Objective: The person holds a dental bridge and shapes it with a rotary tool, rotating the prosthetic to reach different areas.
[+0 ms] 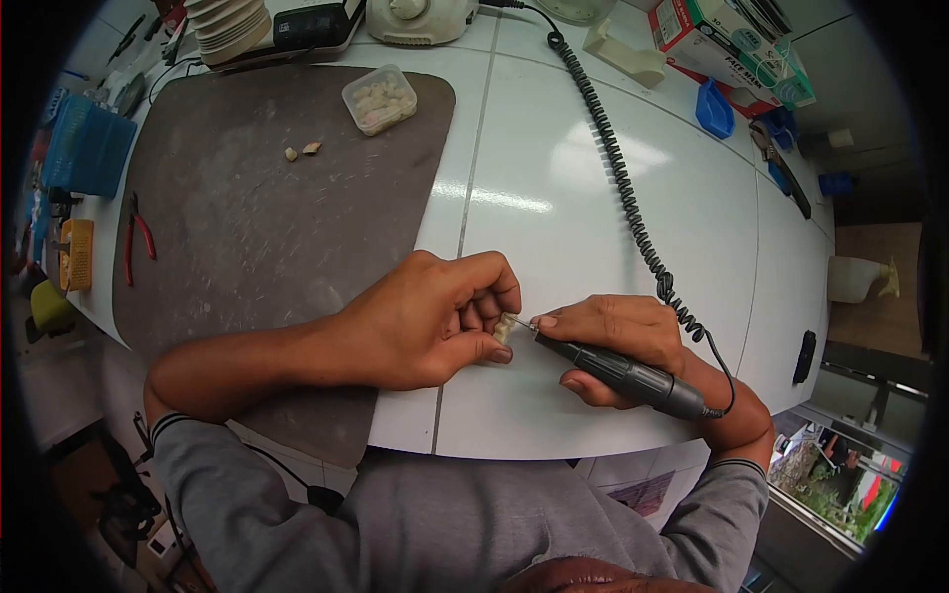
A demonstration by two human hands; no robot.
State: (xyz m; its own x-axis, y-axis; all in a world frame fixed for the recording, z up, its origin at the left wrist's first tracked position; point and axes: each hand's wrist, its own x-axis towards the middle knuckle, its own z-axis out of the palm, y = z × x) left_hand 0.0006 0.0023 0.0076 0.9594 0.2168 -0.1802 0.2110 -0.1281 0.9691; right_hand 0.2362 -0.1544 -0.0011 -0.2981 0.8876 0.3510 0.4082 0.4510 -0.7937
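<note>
Head view looks down on a white tabletop (613,198) where both hands meet near its front edge. The left hand (425,321) has its fingers curled tight around a small pale dental piece (505,327), pinched between thumb and forefinger so that only its right end shows. The right hand (618,341) grips a dark rotary handpiece (623,374) like a pen, fingers closed round its barrel, and the thin bur at its tip touches the dental piece just beside the left thumb. A black coiled cord (618,173) runs from the rear of the handpiece up across the tabletop to a cream control unit (420,20) at the far edge. To the left lies a dark grey mat (247,227), dusty in places, with the left forearm resting across its lower corner. On the mat's far side stand a small clear tub (380,99) filled with pale pieces and two loose pale bits (301,151) near it. Red-handled pliers (136,237) lie at the mat's left margin, a blue basket (89,148) beyond them. Grey sleeves cover both upper arms
</note>
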